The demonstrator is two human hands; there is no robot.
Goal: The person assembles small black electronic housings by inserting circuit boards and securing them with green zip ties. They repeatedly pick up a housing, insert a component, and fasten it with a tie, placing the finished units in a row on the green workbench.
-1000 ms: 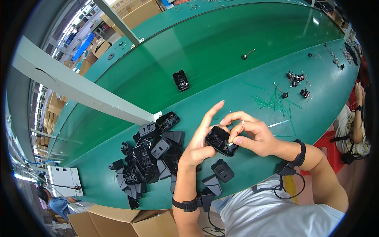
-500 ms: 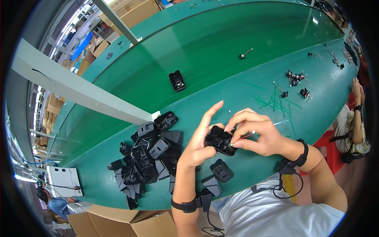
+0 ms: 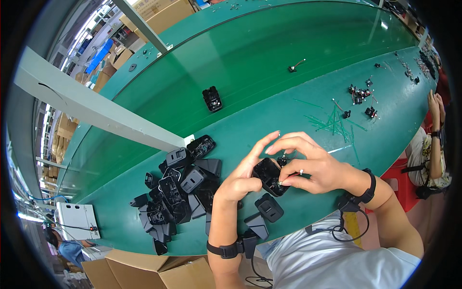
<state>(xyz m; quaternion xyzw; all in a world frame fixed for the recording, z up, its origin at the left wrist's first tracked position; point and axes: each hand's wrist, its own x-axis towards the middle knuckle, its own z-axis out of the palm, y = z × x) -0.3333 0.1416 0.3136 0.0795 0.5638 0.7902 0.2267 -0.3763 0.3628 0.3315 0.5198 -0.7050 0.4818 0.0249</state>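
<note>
A person at a green workbench (image 3: 269,58) cradles an open black plastic housing shell (image 3: 270,176) in both hands, just above the bench's near edge. Left of the shell, a loose heap of matching black plastic housings (image 3: 175,190) lies on the bench, some open side up; a brown cardboard carton (image 3: 144,272) stands below the bench edge beneath the heap, its contents out of sight. The left hand (image 3: 243,176) supports the shell from the side, thumb and curled fingers under it, forefinger stretched past its top. The right hand (image 3: 308,166) closes over the shell's right edge, fingertips pinched narrowly on what seems to be a small wired part with a pale tip, though this is too small to tell. Right of the shell and farther back lie thin green cable ties (image 3: 334,120) and small black wired components (image 3: 358,94). The pinch looks slight: a slip could drop the tiny part into the shell or onto the bench, and a shift of the left hand could tip the shell.
</note>
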